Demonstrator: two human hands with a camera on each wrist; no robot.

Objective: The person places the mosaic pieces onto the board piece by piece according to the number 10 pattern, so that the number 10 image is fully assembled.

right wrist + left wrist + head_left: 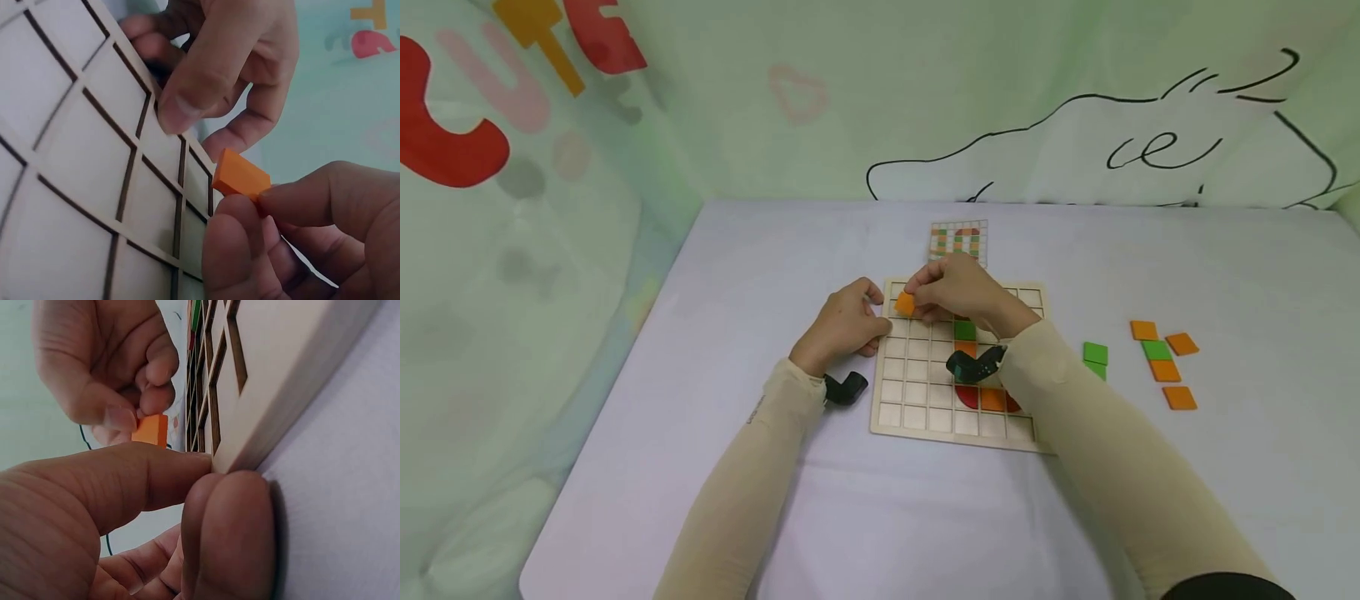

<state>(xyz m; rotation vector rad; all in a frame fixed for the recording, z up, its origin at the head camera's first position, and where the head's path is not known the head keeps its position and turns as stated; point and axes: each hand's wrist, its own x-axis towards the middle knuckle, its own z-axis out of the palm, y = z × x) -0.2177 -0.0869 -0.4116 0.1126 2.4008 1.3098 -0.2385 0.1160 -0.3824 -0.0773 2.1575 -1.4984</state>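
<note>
A square wooden grid board (925,421) lies on the table. Along its left edge, my left hand (841,323) holds it, thumb on the rim and curled fingers against the side, as the left wrist view shows. My right hand (961,290) pinches an orange square tile (240,175) between thumb and fingertips. This tile is tilted just over the board's upper left cells, close to the left thumb (184,109). Within the grid sit a green tile (965,331), an orange tile (992,400) and a red rounded piece (967,397); the right hand and its wrist camera hide other cells.
Behind the board lies a small pattern card (958,232) with a coloured grid, partly covered by the right hand. To the right are loose green tiles (1095,353) and several loose orange tiles (1180,398), with another green tile (1157,350) among them. A printed curtain (737,108) hangs behind the table.
</note>
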